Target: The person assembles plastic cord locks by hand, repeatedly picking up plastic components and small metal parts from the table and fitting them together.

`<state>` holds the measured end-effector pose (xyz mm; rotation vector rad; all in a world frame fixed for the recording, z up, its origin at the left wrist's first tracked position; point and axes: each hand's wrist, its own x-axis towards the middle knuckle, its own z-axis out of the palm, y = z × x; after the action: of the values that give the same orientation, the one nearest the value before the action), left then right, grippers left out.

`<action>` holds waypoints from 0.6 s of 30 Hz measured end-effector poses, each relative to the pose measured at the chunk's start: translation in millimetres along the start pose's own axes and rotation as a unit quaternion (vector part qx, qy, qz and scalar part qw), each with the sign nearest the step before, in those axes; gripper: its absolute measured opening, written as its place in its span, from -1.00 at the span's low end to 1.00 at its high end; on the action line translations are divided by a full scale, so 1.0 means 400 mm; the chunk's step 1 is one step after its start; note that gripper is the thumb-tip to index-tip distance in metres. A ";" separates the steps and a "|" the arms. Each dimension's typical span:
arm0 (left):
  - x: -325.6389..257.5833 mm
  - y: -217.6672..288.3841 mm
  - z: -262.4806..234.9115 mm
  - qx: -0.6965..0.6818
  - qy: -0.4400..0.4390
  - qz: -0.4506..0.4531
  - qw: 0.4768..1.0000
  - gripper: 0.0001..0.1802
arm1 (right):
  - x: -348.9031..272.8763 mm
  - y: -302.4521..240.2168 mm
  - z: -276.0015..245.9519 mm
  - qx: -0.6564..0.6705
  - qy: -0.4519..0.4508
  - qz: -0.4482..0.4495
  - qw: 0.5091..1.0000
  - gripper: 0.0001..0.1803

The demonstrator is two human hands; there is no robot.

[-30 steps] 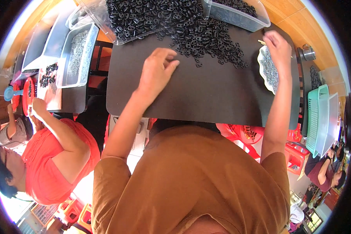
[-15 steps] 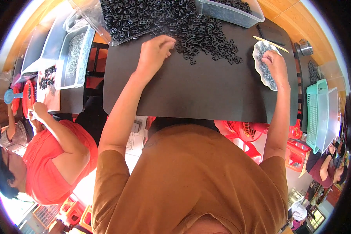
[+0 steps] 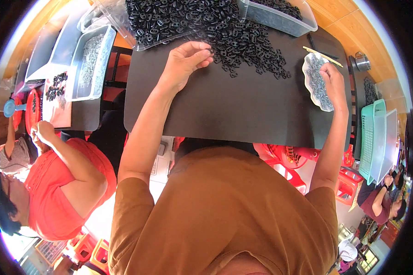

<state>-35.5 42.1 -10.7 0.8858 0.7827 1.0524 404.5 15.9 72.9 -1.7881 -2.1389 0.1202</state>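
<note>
A heap of small black two-holed plastic pieces [image 3: 243, 43] spreads over the far part of the dark table [image 3: 229, 110]. At the heap's near left edge is my left hand [image 3: 186, 64], its thumb and forefinger closed on what looks like one small black piece. To the right lies a white scalloped dish [image 3: 309, 87] full of small greyish, shiny pieces [image 3: 317, 82] too fine to name. My right hand [image 3: 333, 82] is over that dish's right side, fingers pinched together and pointing down into it. Whatever those fingertips hold is hidden.
A clear bin [image 3: 280, 18] with black pieces stands at the far right, near a pale stick [image 3: 323, 56]. Another clear bin [image 3: 91, 64] is on the left table, where a person in red [image 3: 69, 183] sits. Green baskets [image 3: 371, 137] stand at right.
My left hand has turned so its thumb and forefinger now show pinched at the heap's edge. My right fingers have drawn slightly toward the dish's right side. The whole view has shifted a little.
</note>
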 end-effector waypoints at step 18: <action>0.000 -0.003 -0.011 -0.013 -0.043 0.031 0.998 -0.84 | -0.030 0.020 0.022 0.135 0.065 0.122 0.981 -0.90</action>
<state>-38.8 42.8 -13.5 0.9320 0.6714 1.0692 410.8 7.2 59.9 -1.8314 -1.7165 0.3292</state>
